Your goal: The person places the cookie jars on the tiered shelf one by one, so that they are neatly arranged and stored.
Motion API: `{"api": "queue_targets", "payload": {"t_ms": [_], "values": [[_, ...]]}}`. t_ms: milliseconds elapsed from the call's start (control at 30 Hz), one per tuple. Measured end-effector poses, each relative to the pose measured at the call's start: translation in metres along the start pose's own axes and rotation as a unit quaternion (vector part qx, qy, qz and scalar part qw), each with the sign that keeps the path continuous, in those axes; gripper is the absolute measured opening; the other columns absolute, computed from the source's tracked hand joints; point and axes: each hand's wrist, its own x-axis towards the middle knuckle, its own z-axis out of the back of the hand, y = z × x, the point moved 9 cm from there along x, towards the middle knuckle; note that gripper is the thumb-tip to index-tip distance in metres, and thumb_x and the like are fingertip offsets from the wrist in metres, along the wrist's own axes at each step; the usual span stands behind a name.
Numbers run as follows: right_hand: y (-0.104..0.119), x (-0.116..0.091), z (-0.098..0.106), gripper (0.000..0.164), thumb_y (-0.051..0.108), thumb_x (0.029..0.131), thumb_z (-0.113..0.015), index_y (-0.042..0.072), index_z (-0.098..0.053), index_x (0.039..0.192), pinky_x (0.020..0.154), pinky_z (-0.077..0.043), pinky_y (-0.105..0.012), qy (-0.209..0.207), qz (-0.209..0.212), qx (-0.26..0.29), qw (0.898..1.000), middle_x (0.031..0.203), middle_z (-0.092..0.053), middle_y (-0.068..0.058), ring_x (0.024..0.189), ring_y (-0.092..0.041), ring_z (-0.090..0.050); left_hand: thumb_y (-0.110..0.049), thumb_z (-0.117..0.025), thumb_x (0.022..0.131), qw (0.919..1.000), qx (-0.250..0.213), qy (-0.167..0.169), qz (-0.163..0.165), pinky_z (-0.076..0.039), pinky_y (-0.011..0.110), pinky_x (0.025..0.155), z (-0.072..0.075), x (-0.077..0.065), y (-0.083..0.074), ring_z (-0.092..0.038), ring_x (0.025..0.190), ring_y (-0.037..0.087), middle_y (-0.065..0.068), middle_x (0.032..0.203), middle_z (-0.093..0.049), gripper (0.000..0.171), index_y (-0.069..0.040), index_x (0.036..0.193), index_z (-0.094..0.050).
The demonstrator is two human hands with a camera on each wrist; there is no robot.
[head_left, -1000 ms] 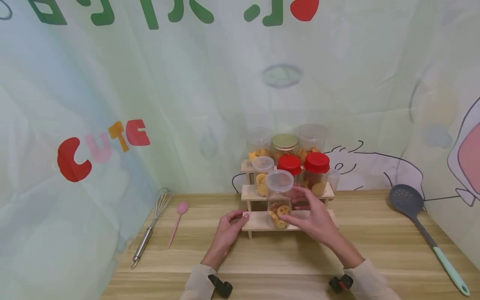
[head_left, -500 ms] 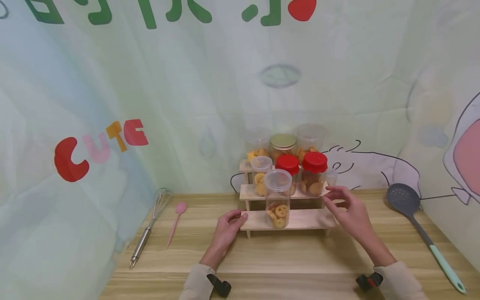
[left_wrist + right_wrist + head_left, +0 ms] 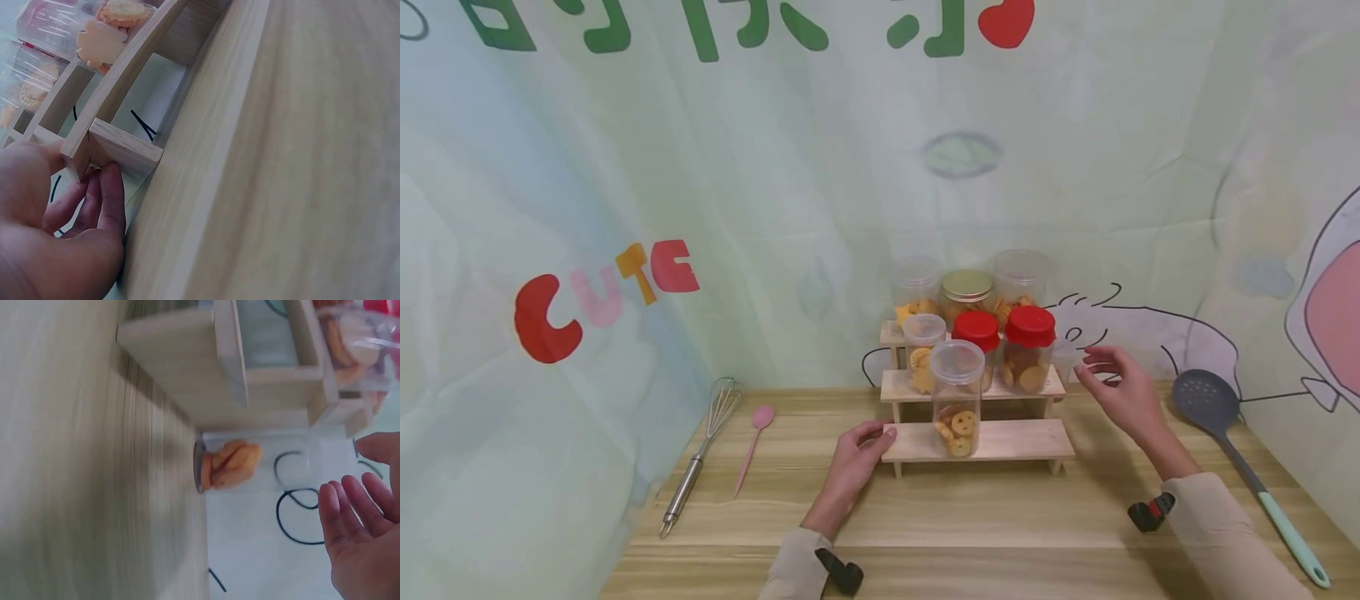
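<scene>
A three-tier wooden stand (image 3: 1022,442) holds jars of cookies. My left hand (image 3: 855,458) pinches the left end of its lowest shelf; in the left wrist view the thumb lies at the shelf end and fingers (image 3: 111,194) touch the leg. One clear-lidded jar (image 3: 957,400) of smiley cookies stands on that shelf. Right of the stand, my right hand (image 3: 1123,396) is in the air, fingers slightly bent and holding nothing. Close to it a clear jar (image 3: 231,464) of orange-brown snacks stands on the table behind the stand, faint in the head view.
The middle shelf bears a small clear jar (image 3: 922,354) and two red-lidded jars (image 3: 1030,350). Several jars, one gold-lidded (image 3: 967,287), stand on top. A whisk (image 3: 702,458) and pink spoon (image 3: 755,446) lie left, a slotted skimmer (image 3: 1247,462) right. A printed cloth hangs behind.
My right hand has let go of the smiley-cookie jar on the lowest shelf and moved right, past the stand's right end. The left hand has stayed on the stand.
</scene>
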Motion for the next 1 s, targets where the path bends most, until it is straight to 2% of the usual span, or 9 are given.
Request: {"api": "queue_targets", "payload": {"t_ms": [100,167,233,567,800,1000], "values": [[-0.008,0.008,-0.009,0.057,0.038,0.095,-0.069,0.004,-0.052,0.137,0.089,-0.059,-0.034,0.041,-0.020,-0.004,0.999,0.128,-0.063,-0.020,0.115,-0.034,-0.062,-0.045,-0.070,0.093,1.0000,0.003,-0.004,-0.004,-0.054,0.031,0.095,0.001,-0.001,-0.002,-0.061,0.119,0.022,0.012,0.133,-0.063,0.051,-0.010,0.129,-0.065],[-0.013,0.012,-0.016,0.065,0.041,0.095,-0.068,0.002,-0.047,0.142,0.096,-0.056,-0.050,0.067,-0.031,-0.001,0.997,0.137,-0.057,-0.023,0.123,-0.040,-0.058,-0.044,-0.070,0.093,1.0000,0.001,-0.006,-0.007,-0.054,0.031,0.094,0.002,-0.002,-0.002,-0.061,0.118,0.022,0.012,0.132,-0.064,0.050,-0.010,0.129,-0.065],[-0.016,0.016,-0.023,0.071,0.044,0.095,-0.067,0.000,-0.042,0.146,0.101,-0.050,-0.058,0.087,-0.039,0.012,0.995,0.142,-0.052,-0.026,0.128,-0.043,-0.053,-0.044,-0.070,0.093,0.9999,0.002,-0.007,-0.010,-0.054,0.032,0.095,0.003,-0.001,-0.003,-0.061,0.118,0.023,0.012,0.131,-0.064,0.050,-0.009,0.129,-0.065],[-0.029,0.027,-0.042,0.083,0.055,0.096,-0.059,0.000,-0.032,0.153,0.109,-0.043,-0.061,0.101,-0.085,0.044,0.990,0.151,-0.042,-0.028,0.137,-0.045,-0.043,-0.047,-0.071,0.092,1.0000,0.004,-0.002,-0.001,-0.054,0.035,0.098,0.003,0.001,0.002,-0.060,0.120,0.022,0.010,0.132,-0.063,0.052,-0.012,0.129,-0.065],[-0.033,0.030,-0.048,0.085,0.054,0.097,-0.058,-0.001,-0.029,0.155,0.110,-0.042,-0.060,0.111,-0.087,0.038,0.989,0.154,-0.037,-0.029,0.139,-0.046,-0.041,-0.045,-0.070,0.093,1.0000,0.001,0.002,-0.009,-0.055,0.032,0.094,0.000,-0.001,-0.001,-0.062,0.117,0.022,0.012,0.131,-0.064,0.054,-0.008,0.131,-0.064],[-0.036,0.031,-0.050,0.082,0.053,0.099,-0.055,-0.002,-0.031,0.154,0.110,-0.041,-0.061,0.119,-0.084,0.038,0.989,0.153,-0.040,-0.031,0.139,-0.047,-0.041,-0.032,-0.067,0.097,0.9999,0.004,0.006,-0.012,-0.055,0.034,0.093,0.001,-0.012,-0.024,-0.062,0.117,0.025,0.017,0.131,-0.063,0.046,-0.001,0.131,-0.062]]}}
